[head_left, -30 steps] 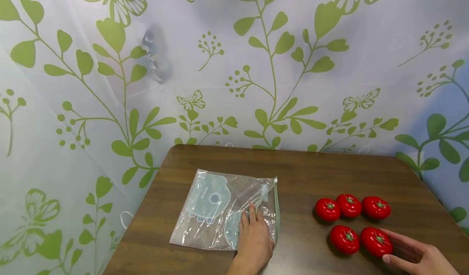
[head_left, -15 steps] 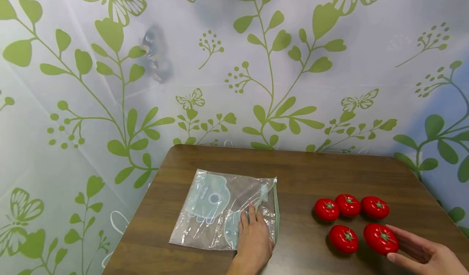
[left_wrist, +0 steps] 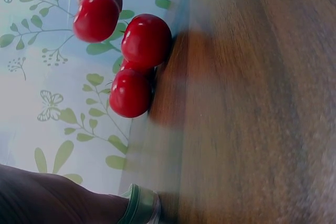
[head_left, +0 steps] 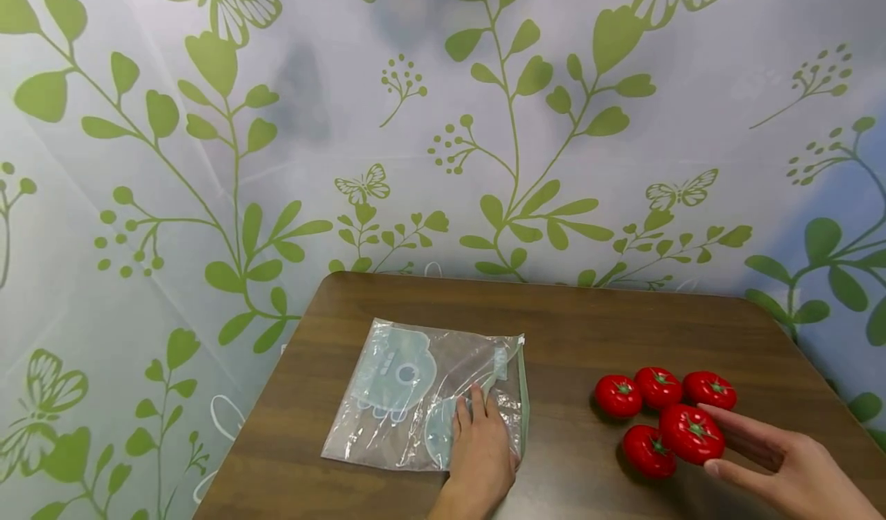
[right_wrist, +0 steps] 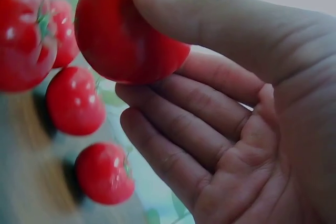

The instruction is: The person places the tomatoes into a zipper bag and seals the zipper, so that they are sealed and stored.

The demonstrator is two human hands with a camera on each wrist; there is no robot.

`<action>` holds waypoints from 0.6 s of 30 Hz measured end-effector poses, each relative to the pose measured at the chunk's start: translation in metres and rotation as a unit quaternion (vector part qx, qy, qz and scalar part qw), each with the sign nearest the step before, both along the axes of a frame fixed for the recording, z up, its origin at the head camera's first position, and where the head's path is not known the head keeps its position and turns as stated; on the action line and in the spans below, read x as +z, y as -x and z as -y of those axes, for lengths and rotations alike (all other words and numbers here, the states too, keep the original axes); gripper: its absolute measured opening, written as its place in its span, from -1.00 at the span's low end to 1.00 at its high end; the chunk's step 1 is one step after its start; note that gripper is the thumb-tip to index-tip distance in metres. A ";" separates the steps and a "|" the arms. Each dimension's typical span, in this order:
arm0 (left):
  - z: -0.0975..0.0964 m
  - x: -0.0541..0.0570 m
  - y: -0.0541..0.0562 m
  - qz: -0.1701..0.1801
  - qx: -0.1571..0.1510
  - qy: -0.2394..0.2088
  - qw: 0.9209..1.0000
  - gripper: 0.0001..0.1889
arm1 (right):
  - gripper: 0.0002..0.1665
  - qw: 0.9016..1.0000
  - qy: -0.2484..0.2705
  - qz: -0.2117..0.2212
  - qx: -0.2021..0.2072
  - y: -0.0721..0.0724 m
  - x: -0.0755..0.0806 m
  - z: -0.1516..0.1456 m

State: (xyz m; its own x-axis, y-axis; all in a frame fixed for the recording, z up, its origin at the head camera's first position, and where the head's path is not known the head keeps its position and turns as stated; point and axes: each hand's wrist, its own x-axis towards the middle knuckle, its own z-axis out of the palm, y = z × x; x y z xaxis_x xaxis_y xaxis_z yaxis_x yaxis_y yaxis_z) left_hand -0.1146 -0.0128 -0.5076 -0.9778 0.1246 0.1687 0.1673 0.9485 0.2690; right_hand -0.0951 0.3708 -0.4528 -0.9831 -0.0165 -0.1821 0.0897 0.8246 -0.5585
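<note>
My right hand [head_left: 789, 458] pinches a shiny red tomato [head_left: 692, 434] between thumb and fingers, raised above the table. In the right wrist view, the thumb lies across this tomato [right_wrist: 121, 30], the fingers behind and below. Under it in the head view sits another tomato [head_left: 647, 452], partly overlapped. Three more stand behind: a left tomato [head_left: 618, 396], a middle tomato [head_left: 657, 388] and a right tomato [head_left: 709, 390]. My left hand [head_left: 481, 451] rests with extended fingers on a clear plastic zip bag [head_left: 346, 435] with pale blue prints. Its green zip edge [left_wrist: 137, 203] shows by the hand.
The brown wooden table [head_left: 554, 312] has rounded far corners. A pale curtain [head_left: 388, 151] printed with green leaves and butterflies hangs right behind it and along the left side. A thin white loop [head_left: 223, 418] shows by the left table edge.
My right hand has lifted the near right tomato off the table and carried it up and slightly left, over its neighbour. The left hand and the bag have stayed in place.
</note>
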 end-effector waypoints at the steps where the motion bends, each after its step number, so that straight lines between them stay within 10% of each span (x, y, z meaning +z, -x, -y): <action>1: 0.000 0.000 0.000 -0.003 0.000 0.005 1.000 0.03 | 0.09 1.000 0.001 -0.007 0.004 0.001 0.001 0.002; 18: 0.000 -0.005 0.000 -0.018 -0.001 0.021 1.000 0.01 | -0.11 0.992 0.095 -0.047 0.075 0.021 0.012 0.048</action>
State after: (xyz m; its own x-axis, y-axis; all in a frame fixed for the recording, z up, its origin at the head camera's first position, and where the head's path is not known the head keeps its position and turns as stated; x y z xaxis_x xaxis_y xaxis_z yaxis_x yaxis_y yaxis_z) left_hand -0.1142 -0.0128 -0.5122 -0.9709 0.1348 0.1979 0.1786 0.9582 0.2234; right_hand -0.1158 0.3226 -0.4407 -0.9795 -0.1891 -0.0701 -0.0852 0.7034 -0.7057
